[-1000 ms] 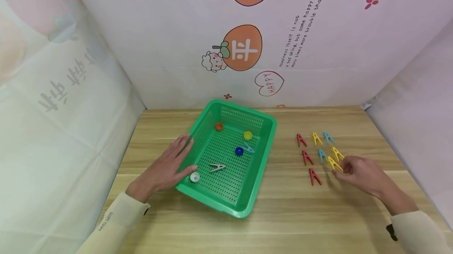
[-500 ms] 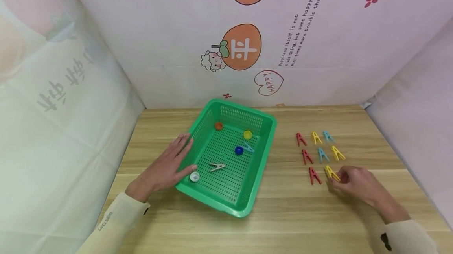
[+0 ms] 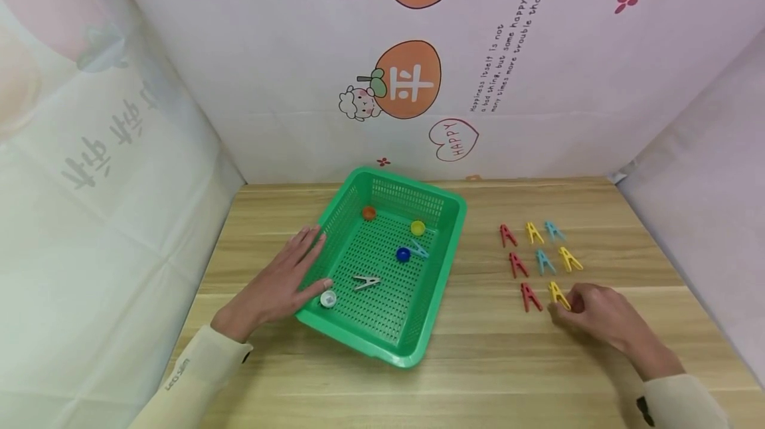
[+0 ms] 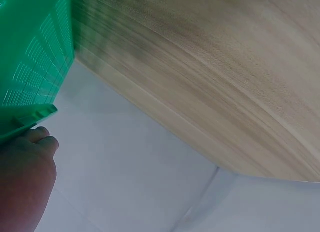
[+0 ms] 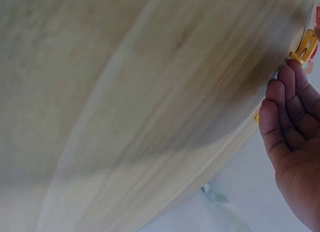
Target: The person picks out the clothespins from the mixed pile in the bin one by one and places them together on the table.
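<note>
My left hand lies over the left rim of a green basket, fingers straight and thumb over the inside. In the left wrist view part of that hand shows beneath the basket's rim. On the table at the right, my right hand pinches a yellow clothespin by its near end. The right wrist view shows this yellow clothespin at the fingertips. It lies beside a red clothespin, in the front row of several red, yellow and blue clothespins.
Inside the basket are an orange cap, a yellow cap, a dark blue cap, a white cap, a light blue clothespin and a whitish clothespin. White printed cloth stands behind the wooden table.
My right hand has brought the yellow clothespin toward the near left, down beside the front red clothespin. In the last half second it moved only slightly. The left hand stays on the rim.
</note>
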Demonstrator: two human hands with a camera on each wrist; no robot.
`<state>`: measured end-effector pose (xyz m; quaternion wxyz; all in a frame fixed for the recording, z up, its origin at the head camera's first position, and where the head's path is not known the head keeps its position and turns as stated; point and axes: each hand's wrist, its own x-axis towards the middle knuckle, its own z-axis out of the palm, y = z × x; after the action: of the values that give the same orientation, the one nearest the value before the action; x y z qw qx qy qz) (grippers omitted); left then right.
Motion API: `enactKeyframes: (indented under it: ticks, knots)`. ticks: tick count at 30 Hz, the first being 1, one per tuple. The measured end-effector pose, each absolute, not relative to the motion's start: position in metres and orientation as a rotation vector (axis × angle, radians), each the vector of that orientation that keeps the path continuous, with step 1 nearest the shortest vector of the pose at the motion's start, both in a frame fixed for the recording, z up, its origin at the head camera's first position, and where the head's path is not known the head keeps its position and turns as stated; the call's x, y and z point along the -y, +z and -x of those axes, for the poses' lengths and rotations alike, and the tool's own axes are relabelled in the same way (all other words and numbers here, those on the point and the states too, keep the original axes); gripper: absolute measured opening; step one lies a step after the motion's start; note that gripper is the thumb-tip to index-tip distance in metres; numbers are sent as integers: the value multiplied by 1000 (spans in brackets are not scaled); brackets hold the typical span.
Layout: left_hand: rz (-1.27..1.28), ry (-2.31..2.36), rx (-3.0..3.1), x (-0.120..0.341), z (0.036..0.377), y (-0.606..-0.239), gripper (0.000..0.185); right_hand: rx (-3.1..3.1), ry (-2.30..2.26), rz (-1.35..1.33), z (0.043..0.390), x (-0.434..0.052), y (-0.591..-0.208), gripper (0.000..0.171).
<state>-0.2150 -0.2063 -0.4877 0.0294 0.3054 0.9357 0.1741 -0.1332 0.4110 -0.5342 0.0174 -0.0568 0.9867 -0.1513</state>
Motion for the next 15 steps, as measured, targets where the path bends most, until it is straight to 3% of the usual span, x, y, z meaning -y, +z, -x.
enactKeyframes:
  ticks: [15]
  knots:
    - [-942,541,-2886,209,215,-489,89,-3082,-442,141,134,-414,-523,43]
